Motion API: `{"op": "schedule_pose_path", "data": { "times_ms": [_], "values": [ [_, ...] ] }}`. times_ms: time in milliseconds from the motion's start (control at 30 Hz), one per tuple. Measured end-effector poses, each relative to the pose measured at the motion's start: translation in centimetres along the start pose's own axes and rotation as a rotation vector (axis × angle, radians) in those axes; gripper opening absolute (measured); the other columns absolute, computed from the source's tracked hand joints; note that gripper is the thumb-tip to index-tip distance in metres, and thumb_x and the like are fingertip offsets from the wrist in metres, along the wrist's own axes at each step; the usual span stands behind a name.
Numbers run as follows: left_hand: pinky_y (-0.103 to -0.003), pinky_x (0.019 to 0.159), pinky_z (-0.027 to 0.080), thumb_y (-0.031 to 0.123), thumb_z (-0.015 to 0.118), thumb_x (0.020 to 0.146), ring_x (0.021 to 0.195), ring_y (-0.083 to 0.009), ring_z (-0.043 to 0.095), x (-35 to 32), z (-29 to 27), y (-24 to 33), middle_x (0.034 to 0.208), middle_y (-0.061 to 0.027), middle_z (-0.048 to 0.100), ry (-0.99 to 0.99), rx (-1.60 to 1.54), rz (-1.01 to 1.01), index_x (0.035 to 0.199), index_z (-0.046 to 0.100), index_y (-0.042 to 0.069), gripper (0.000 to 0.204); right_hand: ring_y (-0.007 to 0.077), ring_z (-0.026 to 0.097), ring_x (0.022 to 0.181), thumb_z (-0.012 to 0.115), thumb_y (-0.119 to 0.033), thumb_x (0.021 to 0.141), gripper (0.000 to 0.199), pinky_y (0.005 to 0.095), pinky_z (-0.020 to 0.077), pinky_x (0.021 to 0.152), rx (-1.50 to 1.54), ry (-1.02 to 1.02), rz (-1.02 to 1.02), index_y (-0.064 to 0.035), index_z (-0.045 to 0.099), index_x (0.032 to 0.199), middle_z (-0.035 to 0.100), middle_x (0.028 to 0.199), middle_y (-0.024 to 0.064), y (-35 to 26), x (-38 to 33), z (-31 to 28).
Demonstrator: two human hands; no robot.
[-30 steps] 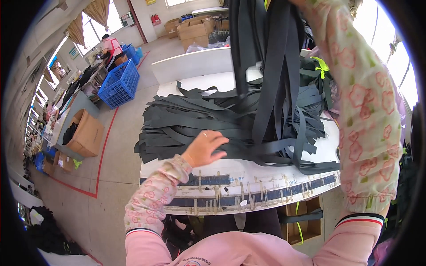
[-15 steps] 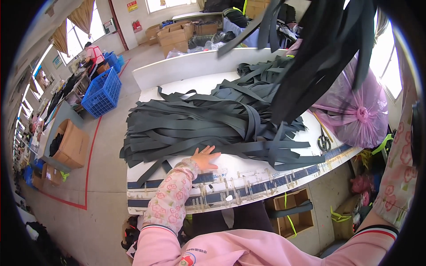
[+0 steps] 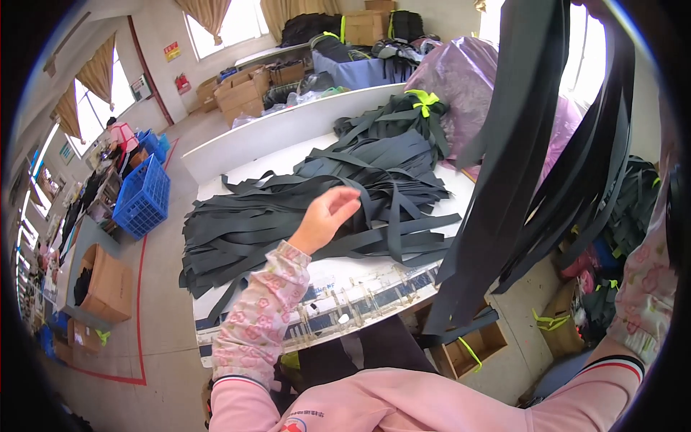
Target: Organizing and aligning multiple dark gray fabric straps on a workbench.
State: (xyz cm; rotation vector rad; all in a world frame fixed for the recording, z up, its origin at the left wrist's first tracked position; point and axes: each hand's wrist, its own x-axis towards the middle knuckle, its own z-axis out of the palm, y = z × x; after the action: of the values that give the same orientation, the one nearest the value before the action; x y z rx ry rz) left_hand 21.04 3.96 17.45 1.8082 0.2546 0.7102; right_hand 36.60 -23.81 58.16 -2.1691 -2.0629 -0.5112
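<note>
Dangling in long, flat, matte dark-grey bands, the raised straps (image 3: 518, 144) hung off the right front part of the surface (image 3: 214, 190), their lower ends past its front edge. The right hand (image 3: 599, 7), cut off by the upper rim of the view, held them up; its fingers were too hidden to tell how they lay. The left hand (image 3: 324, 219), in a floral cloth sleeve (image 3: 252, 309), was over the strap pile (image 3: 245, 223), fingers loosely curled, a narrow gap to the thumb, gripping nothing; contact below could not be told. That pile, layered and frayed-looking, spread from the surface's left edge past its middle. Toward the far right corner lay a bundle (image 3: 389, 119) with a neon-yellow tie (image 3: 425, 99), beside a crinkled, translucent purple bag (image 3: 461, 72).
</note>
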Motion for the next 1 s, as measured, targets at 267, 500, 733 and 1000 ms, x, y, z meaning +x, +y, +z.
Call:
{"op": "schedule_pose_path", "data": {
  "times_ms": [267, 500, 733, 1000],
  "values": [
    [-0.036, 0.109, 0.037, 0.040, 0.087, 0.075, 0.127, -0.0248, 0.049, 1.7, 14.7, 23.8, 0.136, -0.0201, 0.049, -0.415, -0.197, 0.363, 0.153, 0.020, 0.002, 0.109, 0.0162, 0.061, 0.074, 0.080, -0.004, 0.066, 0.038, 0.0300, 0.0484, 0.069, 0.060, -0.099, -0.172, -0.0010, 0.063, 0.101, 0.063, 0.083, 0.0083, 2.9, -8.6, 5.9],
    [-0.029, 0.093, 0.048, 0.019, 0.078, 0.086, 0.106, -0.0135, 0.058, -2.0, 21.1, 18.4, 0.121, -0.0064, 0.059, -0.377, -0.389, 0.244, 0.148, 0.033, 0.001, 0.078, 0.0130, 0.055, 0.067, 0.077, -0.007, 0.072, 0.040, 0.0273, 0.0449, 0.063, 0.274, -0.016, 0.097, -0.0036, 0.057, 0.107, 0.058, 0.075, 0.0049, 4.2, -15.1, 6.5],
    [-0.031, 0.101, 0.045, 0.012, 0.073, 0.092, 0.112, -0.0131, 0.056, -5.5, 20.8, 13.7, 0.125, -0.0064, 0.059, -0.474, -0.419, 0.102, 0.140, 0.048, -0.001, 0.055, 0.0125, 0.060, 0.073, 0.078, -0.018, 0.081, 0.046, 0.0276, 0.0476, 0.064, 0.348, -0.219, 0.281, -0.0006, 0.059, 0.119, 0.068, 0.085, 0.0050, 2.6, -18.9, 3.3],
    [-0.038, 0.108, 0.039, 0.029, 0.084, 0.082, 0.123, -0.0201, 0.050, -7.6, 23.5, 16.4, 0.135, -0.0134, 0.047, -0.329, -0.266, 0.229, 0.151, 0.027, 0.004, 0.093, 0.0201, 0.068, 0.080, 0.073, -0.033, 0.080, 0.052, 0.0319, 0.0524, 0.070, 0.026, -0.254, 0.204, -0.0013, 0.062, 0.119, 0.071, 0.089, 0.0106, 0.2, -17.9, 5.3]
  ]
}}
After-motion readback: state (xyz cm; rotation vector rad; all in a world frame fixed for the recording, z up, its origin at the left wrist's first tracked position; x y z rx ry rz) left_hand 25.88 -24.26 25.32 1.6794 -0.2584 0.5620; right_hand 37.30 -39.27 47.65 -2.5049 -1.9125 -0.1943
